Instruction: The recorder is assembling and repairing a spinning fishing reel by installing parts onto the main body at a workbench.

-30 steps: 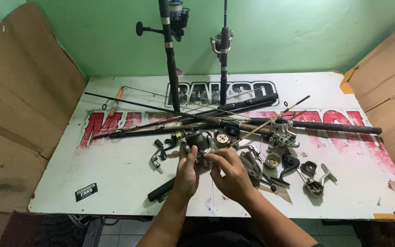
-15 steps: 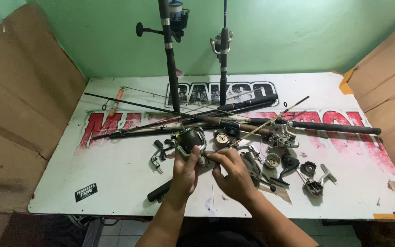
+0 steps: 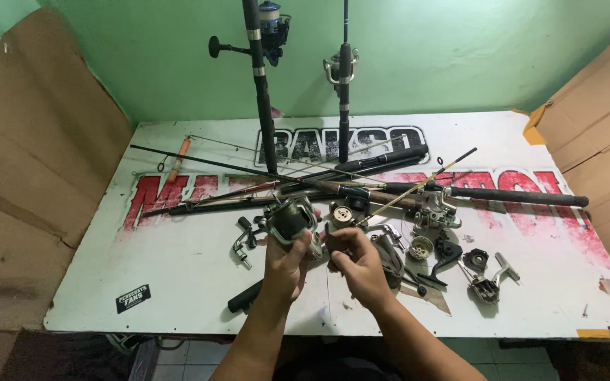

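Observation:
My left hand [image 3: 284, 267] grips a dark spinning reel body [image 3: 292, 220] and holds it up over the middle of the white table [image 3: 178, 282]. My right hand [image 3: 356, 264] is closed on a small cylindrical reel part with a pale top [image 3: 341, 217], held right next to the reel. Both hands are raised slightly above the table, close together.
Several fishing rods [image 3: 361, 187] lie across the table. Loose reel parts [image 3: 453, 250], a handle piece [image 3: 241, 243] and a black rod grip [image 3: 245, 296] lie around my hands. Two rods with reels [image 3: 262, 42] lean on the green wall. Cardboard sheets [image 3: 30, 162] flank both sides.
Both hands have lifted the reel and the small part a little higher off the table and turned them. The parts on the table have not moved.

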